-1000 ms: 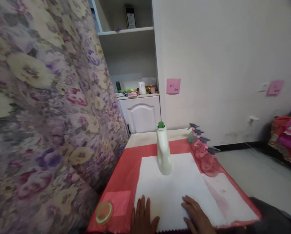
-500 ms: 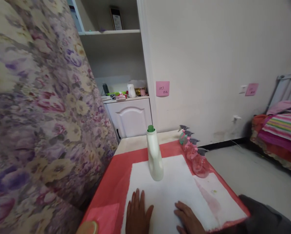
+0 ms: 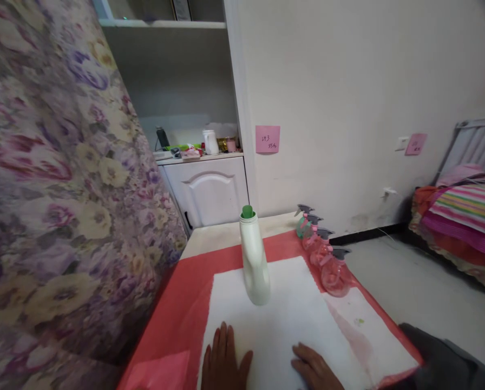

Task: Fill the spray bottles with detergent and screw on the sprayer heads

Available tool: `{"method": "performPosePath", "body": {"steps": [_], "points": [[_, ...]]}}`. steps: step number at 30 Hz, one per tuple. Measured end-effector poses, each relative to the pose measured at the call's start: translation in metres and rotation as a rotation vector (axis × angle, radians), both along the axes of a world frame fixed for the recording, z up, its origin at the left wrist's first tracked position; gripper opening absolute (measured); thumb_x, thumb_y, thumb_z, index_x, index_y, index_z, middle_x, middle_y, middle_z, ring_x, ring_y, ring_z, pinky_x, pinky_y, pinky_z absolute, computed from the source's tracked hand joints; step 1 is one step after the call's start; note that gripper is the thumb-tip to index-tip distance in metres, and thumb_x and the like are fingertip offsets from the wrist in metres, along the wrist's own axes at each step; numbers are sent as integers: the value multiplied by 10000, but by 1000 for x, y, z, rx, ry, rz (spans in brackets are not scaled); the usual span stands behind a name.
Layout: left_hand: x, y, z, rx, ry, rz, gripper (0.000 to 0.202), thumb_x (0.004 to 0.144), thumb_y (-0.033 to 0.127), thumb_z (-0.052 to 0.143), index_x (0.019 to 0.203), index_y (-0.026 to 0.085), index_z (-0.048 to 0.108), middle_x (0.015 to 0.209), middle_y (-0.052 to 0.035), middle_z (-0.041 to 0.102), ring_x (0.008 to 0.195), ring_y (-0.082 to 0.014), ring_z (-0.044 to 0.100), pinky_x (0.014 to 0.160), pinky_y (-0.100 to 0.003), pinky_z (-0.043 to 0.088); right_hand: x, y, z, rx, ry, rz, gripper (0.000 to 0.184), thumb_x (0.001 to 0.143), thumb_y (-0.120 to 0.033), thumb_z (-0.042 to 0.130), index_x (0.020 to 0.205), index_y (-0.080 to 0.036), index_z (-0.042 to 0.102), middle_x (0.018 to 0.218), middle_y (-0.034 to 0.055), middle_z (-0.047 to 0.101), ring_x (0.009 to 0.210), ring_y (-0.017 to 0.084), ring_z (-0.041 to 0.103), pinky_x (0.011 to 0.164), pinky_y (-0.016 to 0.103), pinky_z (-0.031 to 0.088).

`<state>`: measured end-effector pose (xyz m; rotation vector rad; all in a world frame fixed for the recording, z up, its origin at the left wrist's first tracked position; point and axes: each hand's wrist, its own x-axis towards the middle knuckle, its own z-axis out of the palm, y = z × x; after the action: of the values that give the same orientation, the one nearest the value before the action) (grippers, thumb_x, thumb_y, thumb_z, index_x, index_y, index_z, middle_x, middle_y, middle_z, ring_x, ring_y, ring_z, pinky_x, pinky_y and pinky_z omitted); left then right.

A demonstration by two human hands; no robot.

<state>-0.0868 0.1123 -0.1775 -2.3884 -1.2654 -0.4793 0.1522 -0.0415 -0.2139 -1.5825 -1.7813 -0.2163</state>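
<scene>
My left hand (image 3: 225, 360) lies flat on a white cloth (image 3: 273, 325), fingers stretched forward and thumb spread. To its right, my right hand (image 3: 316, 368) rests on the same cloth with its fingers extended, holding nothing. Beyond both hands a pale green jug-shaped bottle (image 3: 254, 260) with a moulded handle stands upright at the cloth's far part. A green spout (image 3: 247, 212) shows in its uncapped neck. Neither hand touches the bottle.
Several spray bottles (image 3: 335, 276) line the right side of the red-covered table (image 3: 177, 319). A stained white sheet (image 3: 372, 330) lies near them. A floral curtain (image 3: 64, 216) hangs left; a cabinet (image 3: 208, 189) stands behind. A bed (image 3: 465, 216) is at far right.
The view has shifted slightly, and the round-rimmed object at the lower left has left the picture. Both hands stay flat on the cloth, and the bottle stands in the same place.
</scene>
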Motion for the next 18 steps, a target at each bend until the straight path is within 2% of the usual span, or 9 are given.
{"method": "performPosePath", "body": {"steps": [4,8,12,18], "points": [[1,2,-3,146,-25,-52,582,904,490,409,1291,85,566,1372,-178,581,1229,-309,573,960,-470,487,9,-2,5,-24,-147,79,424,811,-304,681,1217,-245,574,1233,103,694,1121,258,664,894,321,595],[1,3,1,224,-79,-114,567,917,487,406,1252,62,576,1305,-201,631,1171,-322,607,924,-476,491,4,-8,17,-120,-150,48,486,760,-140,655,1232,-211,565,1293,121,653,1191,264,617,963,346,559],[-5,6,5,217,-99,-162,537,924,470,408,1240,66,567,1283,-204,643,1144,-312,624,905,-456,509,-4,-16,35,-171,-67,2,541,726,-64,599,1243,-219,560,1322,105,633,1221,255,594,990,358,541],[-10,7,6,136,-135,-174,507,934,454,387,1211,76,582,1280,-193,647,1155,-296,624,923,-434,529,-9,-24,66,-76,3,29,506,795,-128,609,1284,-216,511,1307,123,638,1230,239,586,1000,365,530]]}}
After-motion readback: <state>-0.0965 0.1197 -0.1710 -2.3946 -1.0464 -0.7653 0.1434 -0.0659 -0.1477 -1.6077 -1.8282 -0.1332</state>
